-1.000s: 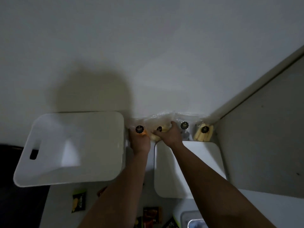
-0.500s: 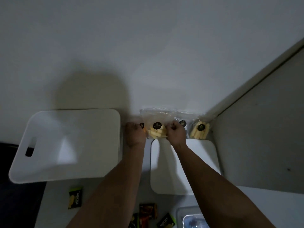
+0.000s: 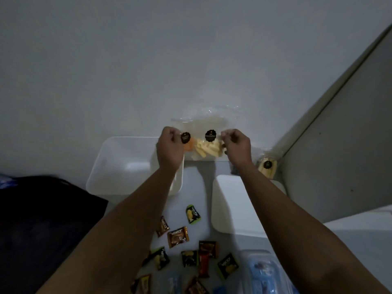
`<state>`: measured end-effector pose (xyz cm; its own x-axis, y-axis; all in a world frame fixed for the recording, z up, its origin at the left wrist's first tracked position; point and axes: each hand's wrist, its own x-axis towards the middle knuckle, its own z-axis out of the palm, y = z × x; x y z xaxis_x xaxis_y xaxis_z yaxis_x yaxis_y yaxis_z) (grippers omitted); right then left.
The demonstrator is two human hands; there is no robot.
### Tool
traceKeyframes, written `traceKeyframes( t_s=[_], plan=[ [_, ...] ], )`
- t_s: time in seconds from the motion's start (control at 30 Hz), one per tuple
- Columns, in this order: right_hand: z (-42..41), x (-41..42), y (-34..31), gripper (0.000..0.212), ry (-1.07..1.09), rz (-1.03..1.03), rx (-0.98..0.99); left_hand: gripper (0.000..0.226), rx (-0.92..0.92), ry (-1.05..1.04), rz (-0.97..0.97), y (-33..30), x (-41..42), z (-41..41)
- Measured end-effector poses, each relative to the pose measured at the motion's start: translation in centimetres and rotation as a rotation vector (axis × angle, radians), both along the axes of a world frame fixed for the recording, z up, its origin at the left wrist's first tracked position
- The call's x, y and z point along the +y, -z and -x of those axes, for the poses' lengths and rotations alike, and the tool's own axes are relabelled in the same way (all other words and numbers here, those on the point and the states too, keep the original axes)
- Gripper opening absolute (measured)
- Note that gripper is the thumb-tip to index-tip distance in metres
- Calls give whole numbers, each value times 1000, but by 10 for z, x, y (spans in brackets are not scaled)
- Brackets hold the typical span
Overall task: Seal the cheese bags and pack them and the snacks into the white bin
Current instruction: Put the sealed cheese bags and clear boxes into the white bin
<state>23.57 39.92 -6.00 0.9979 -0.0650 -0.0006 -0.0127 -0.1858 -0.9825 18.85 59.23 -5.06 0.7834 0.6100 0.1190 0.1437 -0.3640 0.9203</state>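
Observation:
Two clear cheese bags with black round labels hang lifted in front of the wall. My left hand pinches the bag of orange cheese. My right hand pinches the right side of the bag of pale cheese sticks. A third cheese bag leans in the corner at the right. The white bin stands below and left of my left hand. Several small snack packets lie scattered on the white table between my forearms.
A second white container sits under my right forearm. A grey panel walls off the right side. A dark cloth covers the left. Clear plastic packs with blue contents lie at the bottom right.
Both hands have lifted the two cheese bags off the back of the table and toward me. The camera view has shifted, bringing the snack packets into view.

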Motion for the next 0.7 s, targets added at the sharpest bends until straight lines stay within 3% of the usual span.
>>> traceKeyframes(
  t_s=[0.3, 0.53, 0.7],
  plan=[
    [13, 145, 1, 10, -163, 159, 4, 15, 164, -341, 215, 19, 145, 31],
    [8, 215, 63, 20, -171, 383, 126, 19, 292, -394, 382, 87, 198, 24],
    [3, 245, 123, 21, -104, 318, 296, 24, 368, -410, 454, 129, 213, 9]
  ],
)
